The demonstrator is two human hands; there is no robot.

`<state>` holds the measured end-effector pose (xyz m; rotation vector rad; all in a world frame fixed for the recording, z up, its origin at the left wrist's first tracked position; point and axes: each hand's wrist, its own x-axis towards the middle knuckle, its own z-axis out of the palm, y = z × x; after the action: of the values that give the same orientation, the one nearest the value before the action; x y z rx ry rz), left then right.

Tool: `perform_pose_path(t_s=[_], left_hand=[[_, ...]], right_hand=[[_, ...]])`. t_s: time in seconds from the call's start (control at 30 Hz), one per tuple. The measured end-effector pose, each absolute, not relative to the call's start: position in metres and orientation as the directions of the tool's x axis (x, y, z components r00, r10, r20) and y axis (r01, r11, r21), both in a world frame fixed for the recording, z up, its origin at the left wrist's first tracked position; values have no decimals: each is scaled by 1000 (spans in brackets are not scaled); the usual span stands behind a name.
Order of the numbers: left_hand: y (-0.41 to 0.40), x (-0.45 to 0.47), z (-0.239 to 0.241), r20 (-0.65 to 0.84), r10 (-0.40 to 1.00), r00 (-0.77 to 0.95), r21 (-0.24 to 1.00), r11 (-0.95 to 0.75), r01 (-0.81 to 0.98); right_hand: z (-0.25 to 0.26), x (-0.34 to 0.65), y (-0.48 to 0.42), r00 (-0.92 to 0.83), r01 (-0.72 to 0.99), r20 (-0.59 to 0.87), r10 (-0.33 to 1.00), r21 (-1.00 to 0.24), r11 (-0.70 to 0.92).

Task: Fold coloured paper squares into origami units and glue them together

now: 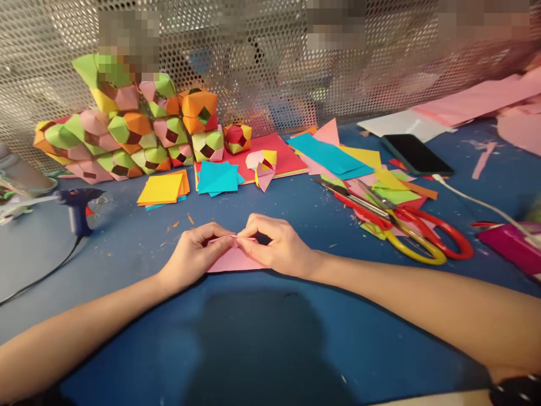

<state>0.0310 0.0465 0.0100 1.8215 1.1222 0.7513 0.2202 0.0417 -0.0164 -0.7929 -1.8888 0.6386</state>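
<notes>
A pink sheet of paper (pixel 239 260) lies low over the blue table, its far edge pinched between my two hands. My left hand (pixel 198 248) is closed, thumb and fingertips on that edge. Right beside it, my right hand (pixel 279 242) pinches the same edge, thumb and forefinger nearly touching the left ones. Whether the paper is folded there is hidden by the fingers. Beyond the hands are a stack of yellow and orange squares (pixel 159 188), a stack of blue squares (pixel 218 177) and a partly joined folded paper piece (pixel 262 165).
Folded paper balls (pixel 131 132) are piled against a perforated metal screen (pixel 270 67). A glue gun (pixel 78 208) with its cord stands left. To the right lie red-handled scissors (pixel 448 231) and yellow-handled scissors (pixel 416 246) on paper scraps, a phone (pixel 416 153) and a white cable (pixel 477 206).
</notes>
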Motion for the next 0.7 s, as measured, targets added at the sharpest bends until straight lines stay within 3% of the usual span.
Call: perform_pose_path(t_s=[0.27, 0.7], left_hand=[[51, 32, 2, 55, 904, 424, 926, -205, 318], [49, 31, 2, 103, 916, 389, 889, -260, 378]], right_hand=[[-21, 220, 43, -329, 240, 529, 782, -755, 611], [-21, 214, 43, -361, 240, 502, 786, -764, 598]])
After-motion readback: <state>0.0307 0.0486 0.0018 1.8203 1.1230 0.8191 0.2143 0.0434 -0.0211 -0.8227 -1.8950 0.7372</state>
